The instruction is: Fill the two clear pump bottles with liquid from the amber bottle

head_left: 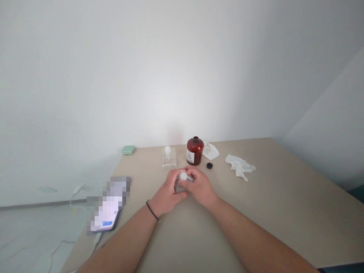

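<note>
Both hands are wrapped around a small clear bottle with a rounded white top [182, 176], low over the table in front of me. My left hand [167, 191] grips its left side, with the thumb along the near side. On the right, my right hand [200, 186] has its thumb and fingers at the white top, where a short white spout-like piece sticks out. Fingers cover much of the bottle. Just beyond them stands a brown bottle [195, 151] with a white label and an uncapped neck. Its likely match, a small black cap [209, 165], lies to the right.
Behind my left hand stands a clear square container with a white rounded top [168, 156]. A green case [128, 149] sits at the back left, a phone with a cable [110, 206] at the left edge. Crumpled tissue [240, 166] and stained tissue [211, 151] lie right on the table [284, 201].
</note>
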Demonstrator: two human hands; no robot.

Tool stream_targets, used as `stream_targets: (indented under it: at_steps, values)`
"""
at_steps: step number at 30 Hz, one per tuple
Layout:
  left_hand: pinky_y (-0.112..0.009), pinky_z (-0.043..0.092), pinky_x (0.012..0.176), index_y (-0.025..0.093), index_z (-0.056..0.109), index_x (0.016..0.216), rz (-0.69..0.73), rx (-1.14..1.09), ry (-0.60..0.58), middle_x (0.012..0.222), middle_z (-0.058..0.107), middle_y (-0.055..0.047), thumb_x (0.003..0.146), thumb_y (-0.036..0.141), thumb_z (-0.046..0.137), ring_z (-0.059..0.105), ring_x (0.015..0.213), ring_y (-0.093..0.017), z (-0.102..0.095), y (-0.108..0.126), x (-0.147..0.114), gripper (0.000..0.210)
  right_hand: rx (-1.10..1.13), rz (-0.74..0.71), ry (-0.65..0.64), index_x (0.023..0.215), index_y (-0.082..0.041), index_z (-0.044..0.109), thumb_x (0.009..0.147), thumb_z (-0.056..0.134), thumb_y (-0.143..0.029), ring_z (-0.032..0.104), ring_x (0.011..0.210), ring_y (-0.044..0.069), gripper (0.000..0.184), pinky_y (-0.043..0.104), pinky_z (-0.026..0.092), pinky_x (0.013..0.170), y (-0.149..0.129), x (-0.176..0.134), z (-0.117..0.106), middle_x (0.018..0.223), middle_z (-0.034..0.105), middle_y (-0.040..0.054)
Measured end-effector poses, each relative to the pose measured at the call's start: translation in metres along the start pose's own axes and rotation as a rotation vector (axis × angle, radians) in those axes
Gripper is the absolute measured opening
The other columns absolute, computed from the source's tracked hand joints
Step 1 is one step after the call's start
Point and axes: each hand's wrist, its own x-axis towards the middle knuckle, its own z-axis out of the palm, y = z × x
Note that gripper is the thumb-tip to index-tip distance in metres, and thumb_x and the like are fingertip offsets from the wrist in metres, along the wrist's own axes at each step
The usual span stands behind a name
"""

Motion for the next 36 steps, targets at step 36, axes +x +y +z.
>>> stream_targets:
  at_steps: [36]
  values:
    - [-0.044,0.043,0.104,0.026,0.029,0.129,-0.030,-0.104,-0.025,0.131,0.051,-0.009,0.081,0.023,0.071,0.055,0.120,-0.026,0.000,-0.005,0.000,0.064,0.148,-0.024,-0.103,0.092,-0.025,0.068,0.082,0.067,-0.053,0.055,0.115,0.026,0.029,0.041,0.044,0.100,0.017,0.000,-0.006,0.117,0.059,0.0068]
